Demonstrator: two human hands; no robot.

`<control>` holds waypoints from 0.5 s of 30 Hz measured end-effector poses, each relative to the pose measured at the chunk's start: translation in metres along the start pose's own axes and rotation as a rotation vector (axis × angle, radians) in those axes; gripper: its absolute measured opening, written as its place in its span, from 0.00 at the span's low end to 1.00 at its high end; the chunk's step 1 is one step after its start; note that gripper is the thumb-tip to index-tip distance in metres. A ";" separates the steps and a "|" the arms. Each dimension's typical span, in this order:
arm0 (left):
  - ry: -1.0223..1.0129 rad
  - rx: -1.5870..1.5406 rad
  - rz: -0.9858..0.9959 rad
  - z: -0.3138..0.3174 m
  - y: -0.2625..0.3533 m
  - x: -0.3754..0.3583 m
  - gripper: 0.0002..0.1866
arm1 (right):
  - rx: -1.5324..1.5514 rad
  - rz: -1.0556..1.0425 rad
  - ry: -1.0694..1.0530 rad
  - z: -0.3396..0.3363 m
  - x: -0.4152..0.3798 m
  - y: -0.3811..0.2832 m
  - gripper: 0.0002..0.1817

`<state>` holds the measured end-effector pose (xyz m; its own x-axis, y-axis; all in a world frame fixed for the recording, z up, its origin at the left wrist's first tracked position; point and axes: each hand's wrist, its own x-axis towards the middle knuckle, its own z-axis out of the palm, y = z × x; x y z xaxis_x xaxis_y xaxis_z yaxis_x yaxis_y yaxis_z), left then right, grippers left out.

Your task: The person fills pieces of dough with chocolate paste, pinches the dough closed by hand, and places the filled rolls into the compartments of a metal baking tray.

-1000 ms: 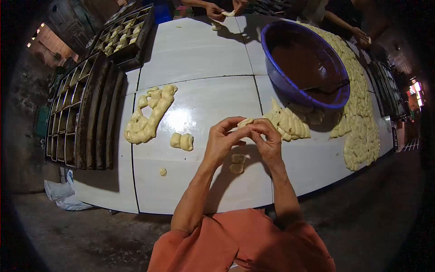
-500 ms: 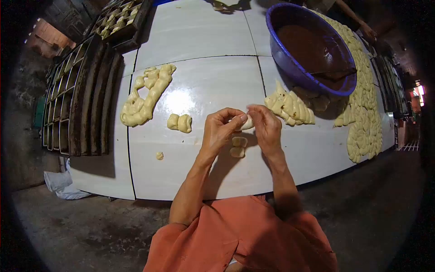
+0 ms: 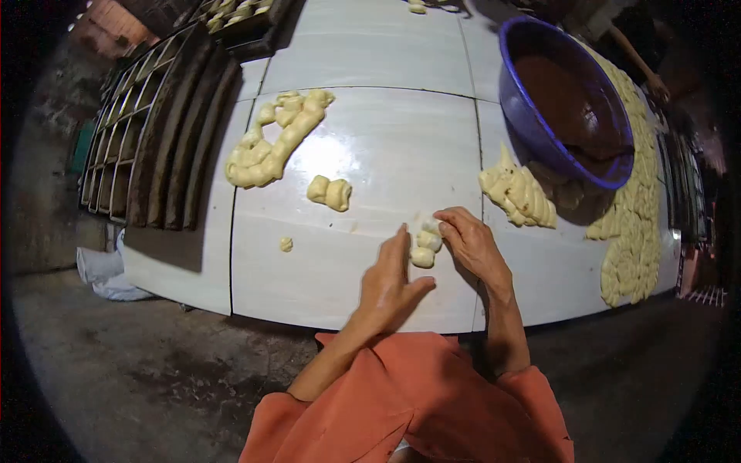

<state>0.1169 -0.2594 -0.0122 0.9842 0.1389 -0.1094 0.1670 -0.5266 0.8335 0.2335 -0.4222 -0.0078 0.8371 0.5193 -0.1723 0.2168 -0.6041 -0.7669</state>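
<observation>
Three small lumps of pale dough (image 3: 422, 258) lie in a short row on the white table, between my hands. My right hand (image 3: 480, 251) has its thumb and fingertips on the farthest lump, at the end of the row. To the left of the row, my left hand (image 3: 388, 282) is open, fingers stretched forward and thumb spread toward the nearest lump, with nothing in it. Farther left sit a pair of joined dough lumps (image 3: 329, 193), a tiny dough scrap (image 3: 285, 245) and a long folded dough mass (image 3: 285, 147).
A purple basin (image 3: 525, 104) of brown filling stands at the back right beside a scored dough piece (image 3: 517, 191). Rows of shaped dough (image 3: 629, 255) cover the right edge. Stacked dark baking moulds (image 3: 154, 147) stand on the left. Another person's hand (image 3: 658, 87) shows far right.
My hands have parted and come down from the dough they held together. That lump now lies at the row's far end, under my right fingertips. The view has shifted left.
</observation>
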 end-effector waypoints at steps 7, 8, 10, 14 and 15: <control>0.171 -0.149 -0.012 0.039 -0.003 0.020 0.43 | 0.244 0.120 0.033 0.019 -0.010 -0.009 0.17; 0.170 -0.190 -0.023 0.033 -0.005 0.022 0.43 | 0.341 0.202 0.023 0.024 -0.009 -0.010 0.17; 0.092 -0.308 -0.070 0.025 -0.012 0.020 0.43 | 0.444 0.337 -0.002 0.022 -0.008 -0.035 0.17; 0.179 -0.408 -0.064 -0.024 -0.015 0.014 0.44 | 0.491 0.220 -0.052 0.031 0.016 -0.083 0.16; 0.244 -0.395 -0.047 -0.042 -0.017 0.013 0.44 | 0.447 0.105 -0.077 0.037 0.029 -0.084 0.16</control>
<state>0.1241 -0.2130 -0.0048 0.9257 0.3733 -0.0610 0.1296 -0.1617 0.9783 0.2212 -0.3339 0.0286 0.7994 0.5228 -0.2960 -0.1192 -0.3448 -0.9311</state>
